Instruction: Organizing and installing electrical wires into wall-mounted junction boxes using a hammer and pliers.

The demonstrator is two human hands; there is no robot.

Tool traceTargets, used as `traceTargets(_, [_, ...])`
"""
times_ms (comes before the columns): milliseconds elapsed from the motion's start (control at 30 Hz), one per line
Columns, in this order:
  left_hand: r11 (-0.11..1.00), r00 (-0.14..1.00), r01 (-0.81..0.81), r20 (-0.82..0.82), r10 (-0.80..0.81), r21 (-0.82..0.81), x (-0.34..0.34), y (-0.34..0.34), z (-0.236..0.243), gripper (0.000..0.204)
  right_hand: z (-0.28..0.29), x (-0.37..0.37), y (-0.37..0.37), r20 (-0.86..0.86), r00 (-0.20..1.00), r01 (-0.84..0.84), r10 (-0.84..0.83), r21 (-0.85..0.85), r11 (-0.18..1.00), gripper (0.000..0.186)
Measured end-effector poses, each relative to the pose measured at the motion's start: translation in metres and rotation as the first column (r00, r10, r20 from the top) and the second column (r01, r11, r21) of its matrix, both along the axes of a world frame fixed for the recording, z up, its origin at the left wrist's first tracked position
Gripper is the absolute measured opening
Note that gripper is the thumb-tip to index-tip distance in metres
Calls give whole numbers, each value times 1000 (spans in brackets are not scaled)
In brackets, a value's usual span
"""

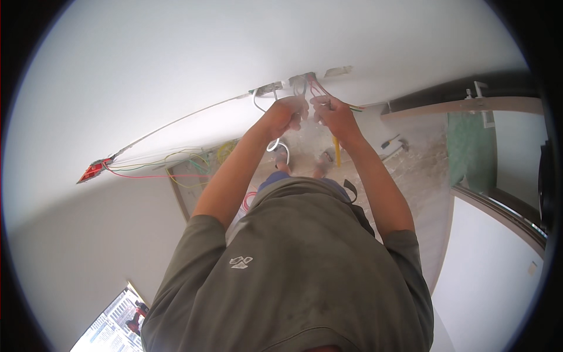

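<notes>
Both my hands are raised close to the wall, at a rough opening (308,77) with electrical wires coming out. My left hand (288,112) is closed, its fingertips pinching a dark grey wire (303,88) from the opening. My right hand (336,114) is closed, with its thumb and fingers pressed together where red wires (316,88) come down. A long yellow piece (336,151) shows below the right hand; whether that hand holds it is hidden. A white cable (274,145) hangs in a loop below my left hand. More wire ends stick out right of my right fingers.
A chased groove (182,120) runs left along the wall to a red junction box (95,171) trailing coloured wires. Tools (394,146) lie on the dusty floor (416,167) near my feet. At right are a wooden-edged ledge (469,105) and a white panel (492,264). A red-and-black power tool (136,317) is at lower left.
</notes>
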State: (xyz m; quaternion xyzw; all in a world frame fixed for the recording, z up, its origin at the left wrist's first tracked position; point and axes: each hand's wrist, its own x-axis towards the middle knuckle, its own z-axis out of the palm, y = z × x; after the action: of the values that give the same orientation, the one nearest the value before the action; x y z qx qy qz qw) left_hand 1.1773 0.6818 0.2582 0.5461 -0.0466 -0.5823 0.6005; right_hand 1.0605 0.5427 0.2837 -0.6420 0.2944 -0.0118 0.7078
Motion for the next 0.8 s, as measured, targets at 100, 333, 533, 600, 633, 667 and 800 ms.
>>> traceTargets(100, [1000, 1000, -2, -28, 2, -23, 0, 2, -5, 32, -1, -2, 2, 74, 997, 15, -28, 169, 985, 21])
traceTargets(333, [984, 979, -67, -203, 33, -163, -5, 7, -3, 29, -7, -8, 4, 50, 994, 86, -95, 160, 983, 23])
traceTargets(533, [996, 996, -64, -60, 60, -65, -11, 4, 9, 23, -13, -12, -1, 80, 989, 95, -122, 282, 955, 20])
traceTargets(600, [996, 998, -57, -16, 56, -64, -14, 2, 9, 22, -14, -12, 2, 70, 989, 106, -127, 257, 961, 19])
traceTargets(633, [997, 998, -52, 28, 54, -64, -16, 1, 9, 21, -14, -12, 3, 71, 990, 102, -125, 261, 960, 19])
traceTargets(667, [997, 998, -54, 29, 56, -62, -17, 0, 8, 21, -14, -12, 5, 45, 994, 88, -99, 202, 975, 19])
traceTargets(800, [989, 888, -15, 458, -54, 145, -24, -4, 8, 21, -15, -9, 8, 23, 998, 47, -50, 106, 993, 18])
